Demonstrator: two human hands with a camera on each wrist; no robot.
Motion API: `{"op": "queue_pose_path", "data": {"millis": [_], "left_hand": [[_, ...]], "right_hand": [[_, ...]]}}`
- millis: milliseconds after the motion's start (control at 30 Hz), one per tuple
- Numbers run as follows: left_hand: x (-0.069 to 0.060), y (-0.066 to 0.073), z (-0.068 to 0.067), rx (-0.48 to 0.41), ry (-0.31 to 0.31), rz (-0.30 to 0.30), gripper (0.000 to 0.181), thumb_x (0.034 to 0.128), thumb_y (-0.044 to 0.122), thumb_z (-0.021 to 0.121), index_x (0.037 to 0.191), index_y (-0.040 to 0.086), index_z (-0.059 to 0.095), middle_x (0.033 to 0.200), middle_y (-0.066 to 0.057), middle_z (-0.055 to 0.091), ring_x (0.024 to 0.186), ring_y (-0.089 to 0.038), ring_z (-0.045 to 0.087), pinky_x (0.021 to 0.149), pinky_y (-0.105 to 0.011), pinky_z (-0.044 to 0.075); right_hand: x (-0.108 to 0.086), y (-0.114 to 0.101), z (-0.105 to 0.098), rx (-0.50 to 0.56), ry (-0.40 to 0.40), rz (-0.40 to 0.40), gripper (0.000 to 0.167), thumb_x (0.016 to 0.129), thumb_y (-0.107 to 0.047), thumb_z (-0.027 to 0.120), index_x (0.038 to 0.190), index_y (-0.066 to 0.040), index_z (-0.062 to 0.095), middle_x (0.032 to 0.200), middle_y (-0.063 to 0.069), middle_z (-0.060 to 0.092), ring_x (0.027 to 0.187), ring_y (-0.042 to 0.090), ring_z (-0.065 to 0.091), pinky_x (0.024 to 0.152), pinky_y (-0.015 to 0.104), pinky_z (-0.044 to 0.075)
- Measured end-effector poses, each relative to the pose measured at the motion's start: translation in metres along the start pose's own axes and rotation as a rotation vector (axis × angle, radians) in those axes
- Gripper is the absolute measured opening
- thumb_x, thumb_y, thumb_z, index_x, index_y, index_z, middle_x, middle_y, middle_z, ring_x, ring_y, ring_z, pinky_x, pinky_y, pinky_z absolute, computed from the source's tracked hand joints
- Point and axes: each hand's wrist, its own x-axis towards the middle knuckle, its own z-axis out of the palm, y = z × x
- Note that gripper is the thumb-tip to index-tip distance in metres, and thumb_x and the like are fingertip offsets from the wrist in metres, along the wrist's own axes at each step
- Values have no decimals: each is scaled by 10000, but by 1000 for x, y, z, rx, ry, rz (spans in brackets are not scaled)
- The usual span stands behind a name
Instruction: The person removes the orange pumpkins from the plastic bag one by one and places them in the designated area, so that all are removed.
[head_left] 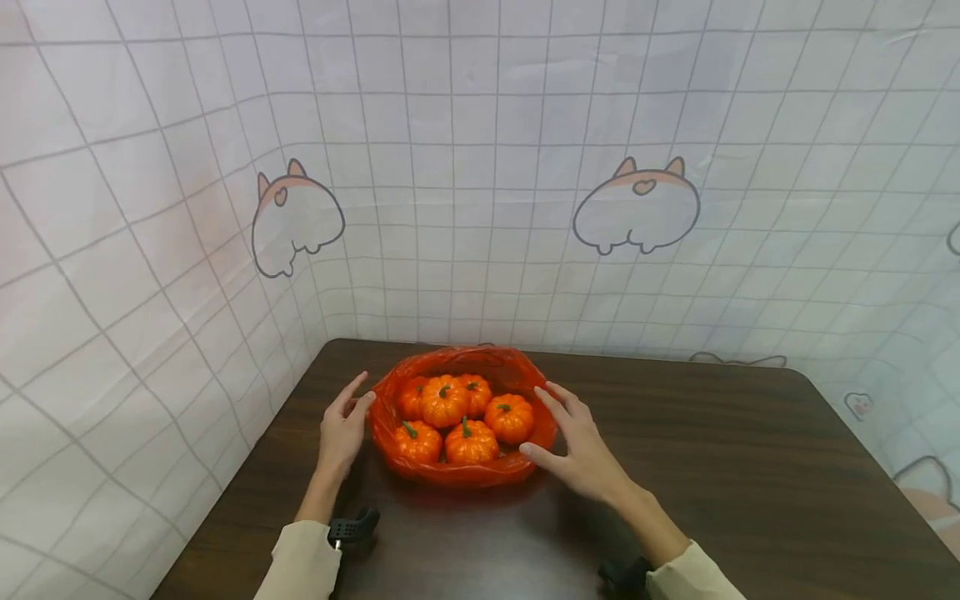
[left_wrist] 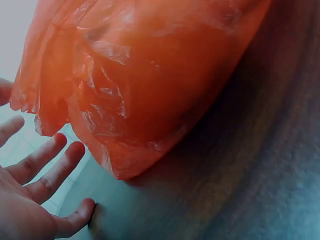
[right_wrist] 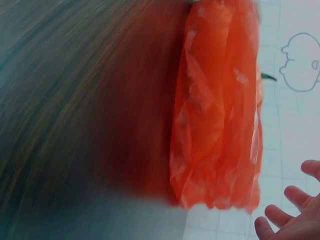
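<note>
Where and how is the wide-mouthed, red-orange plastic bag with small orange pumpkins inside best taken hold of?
Probably by the crumpled rim of the wide-mouthed, red-orange plastic bag, left hand from its left and right hand from its right. Its mouth opens upward, the wall looks thin and soft, and small orange pumpkins lie inside, so gripping opposite sides should balance the load.

You wear pale cream sleeves, plain where they show, their cuffs ending on the forearms and leaving the wrists bare. Your left sleeve [head_left: 300,562] has a cuff wider than the arm inside it. Against its inner edge sits a small black wrist mount [head_left: 354,527], curved in outline. Beside your right sleeve [head_left: 692,577], a matching dark mount [head_left: 622,577] shows only as a blurred, blackish shape.
</note>
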Motion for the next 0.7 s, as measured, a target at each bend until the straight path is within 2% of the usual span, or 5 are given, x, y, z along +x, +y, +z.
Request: {"op": "queue_pose_path", "data": {"millis": [67, 200, 300, 533, 700], "left_hand": [[3, 0, -1, -17, -16, -16, 439, 1048, 374, 579, 1480, 299, 557, 995, -4, 641, 853, -78, 599, 725, -267, 505], [7, 1, -2, -34, -51, -37, 426, 1052, 362, 573, 1470, 283, 571, 1139, -80, 663, 900, -65, 613, 748, -241, 512], [8, 1, -2, -35, -77, -40, 421, 1057, 372, 563, 1466, 275, 577, 1263, -147, 627, 929, -64, 604, 763, -224, 504], [12, 3, -5, -32, -129, -30, 461, 1048, 354, 585, 1477, 183, 571, 1399, -156, 599, 974, -52, 596, 795, -171, 517], [13, -1, -8, -86, -141, -58, 451, 1044, 314, 599, 1468, 161, 579, 1391, -156, 614, 897, -39, 654, 796, -188, 552]], "right_hand": [[5, -4, 4, 10, -1, 2, 818, 914, -487, 708, 1605, -230, 354, 1666, 134, 269, 1501, 410, 269, 1098, 749, 337], [14, -11, 11, 44, -12, 18, 817, 907, -510, 707, 1603, -273, 350, 1662, 118, 277, 1498, 395, 287, 1105, 739, 339], [20, -15, 15, 77, -26, 25, 812, 911, -501, 710, 1603, -290, 341, 1666, 106, 270, 1500, 390, 289, 1112, 741, 326], [33, -20, 25, 134, -50, 60, 802, 918, -507, 705, 1600, -321, 327, 1666, 36, 268, 1508, 363, 313, 1138, 727, 304], [43, -21, 34, 156, -69, 88, 801, 912, -511, 721, 1593, -341, 335, 1655, -14, 290, 1497, 311, 349, 1158, 681, 322]]}}
